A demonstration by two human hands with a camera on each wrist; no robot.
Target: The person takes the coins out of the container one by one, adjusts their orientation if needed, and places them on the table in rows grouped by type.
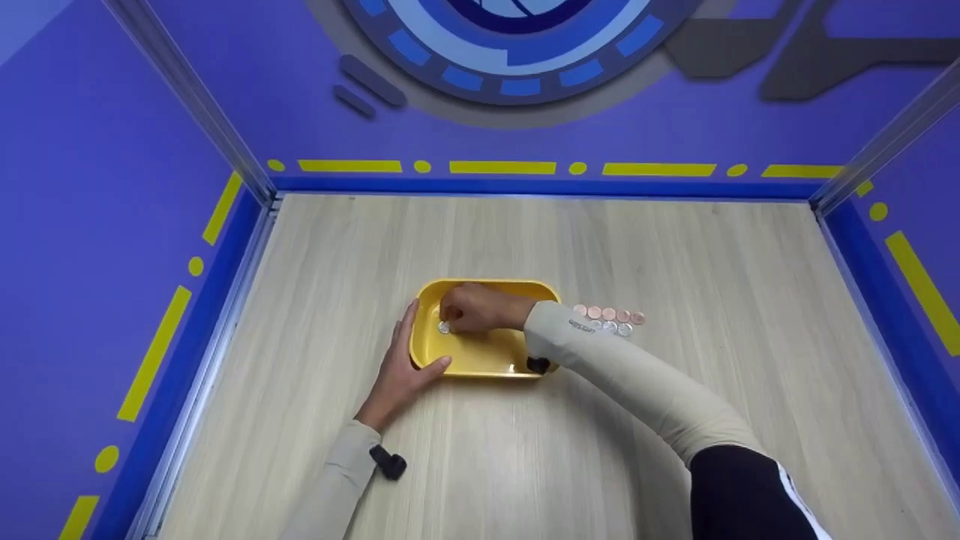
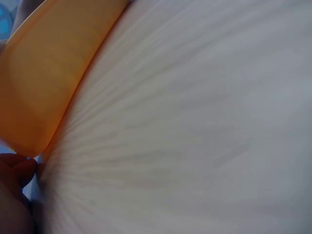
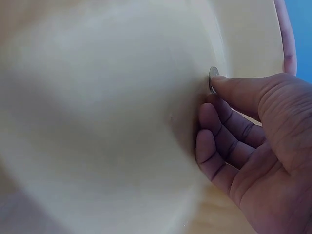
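A yellow rectangular container (image 1: pixel 487 367) with rounded corners stands on the table. My left hand (image 1: pixel 397 375) grips its near left corner, fingers along the outer left wall and thumb at the near rim. In the left wrist view the container's outer wall (image 2: pixel 48 63) shows beside bent fingers. Inside the container, my right hand (image 1: pixel 480 307) pinches a silver coin (image 3: pixel 213 79) between thumb and forefinger, the other fingers curled. The coin is on edge near the container's inner wall. In the head view a silver coin (image 1: pixel 443 328) shows just below the right fingers.
Right of the container, several copper coins (image 1: pixel 610 314) lie in a row on the wooden table (image 1: pixel 712 420). A row of silver coins (image 1: pixel 624 329) lies just nearer, partly hidden by the right sleeve (image 1: pixel 637 375). Blue-purple panels (image 1: pixel 247 90) enclose the table at back and sides.
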